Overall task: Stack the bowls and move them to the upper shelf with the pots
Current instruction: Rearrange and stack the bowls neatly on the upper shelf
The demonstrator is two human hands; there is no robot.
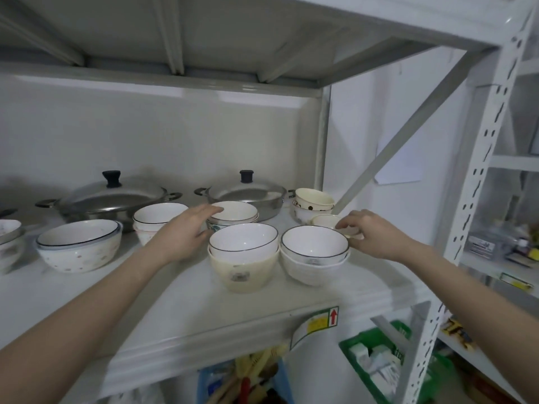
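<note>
Two stacks of bowls sit at the shelf (186, 310) front, side by side, nearly touching: a left stack (243, 256) with a black-rimmed white bowl nested in a taller cream one, and a right stack (315, 253) with the same kind of rimmed bowl in a wider white one. Left hand (182, 233) sits just left of and behind the left stack, fingers stretched flat toward a further stack (233, 214), fingertips on or just over its near rim; contact can't be confirmed, and it grips nothing. Right hand (369, 233) is just right of the right stack, fingers loosely curled at the rim of a small bowl (326, 220) behind it; whether it pinches that rim or only touches it I can't tell.

Key relation: each front stack lies inward of its own-side hand, so left hand is nearer the left stack and right hand nearer the right one. Bowls are round, no long axis.

More stacks: one by the left pot (159, 218), a wide speckled one (80, 246) far left, a dotted cream pair (313, 205) at back right. Two steel pots (250, 199) with black knobs stand behind, so the bowls already share this shelf.

Surfaces look glazed ceramic, smooth and likely slippery; the shelf is painted metal.
</note>
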